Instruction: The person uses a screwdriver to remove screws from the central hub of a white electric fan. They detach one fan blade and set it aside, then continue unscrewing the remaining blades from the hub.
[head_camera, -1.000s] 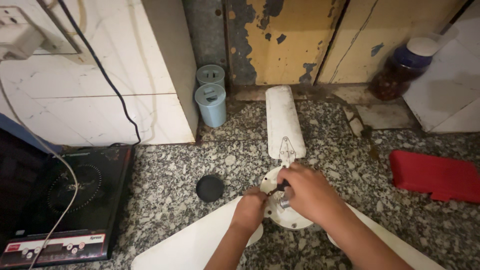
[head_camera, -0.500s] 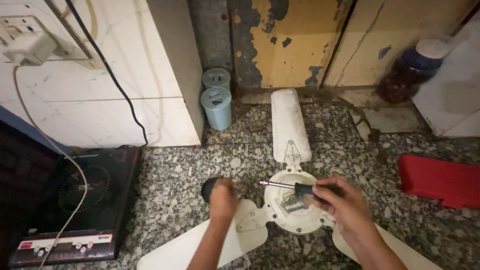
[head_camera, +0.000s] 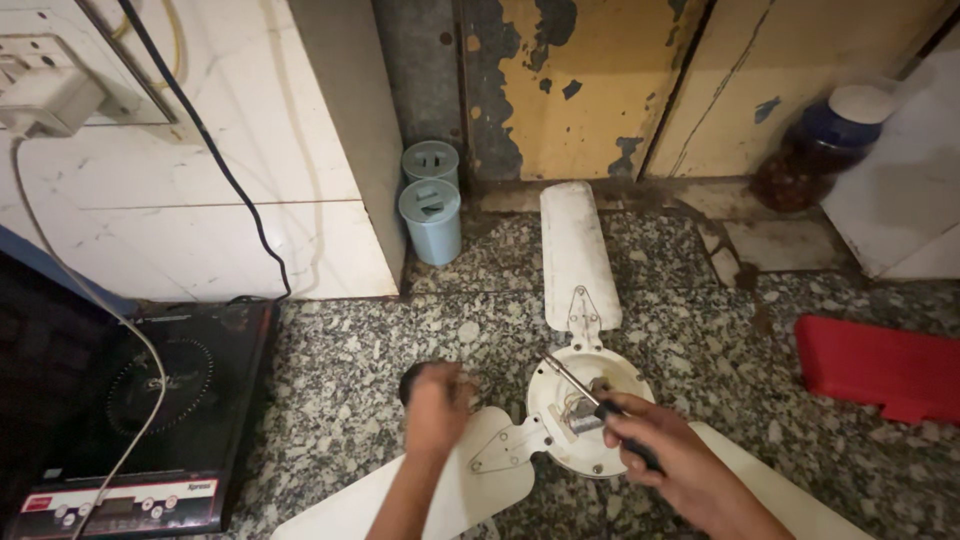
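Observation:
A white ceiling fan lies on the speckled granite counter, its round hub (head_camera: 560, 440) open with wiring showing inside. One blade (head_camera: 572, 245) points away from me; two more run off the bottom edge. My right hand (head_camera: 665, 462) grips a black-handled screwdriver (head_camera: 585, 390), whose metal shaft angles up-left over the hub. My left hand (head_camera: 437, 405) rests, blurred, over a small round black cap (head_camera: 410, 378) left of the hub. Whether its fingers grip the cap is not clear.
A black induction cooktop (head_camera: 140, 420) sits at the left with a white cable across it. Two pale blue canisters (head_camera: 432, 205) stand against the wall. A red flat object (head_camera: 880, 368) lies at right, a dark jar (head_camera: 815, 150) behind it.
My left hand left the hub and moved left onto the black cap. My right hand pulled the screwdriver off the hub centre and swung it from level to a diagonal.

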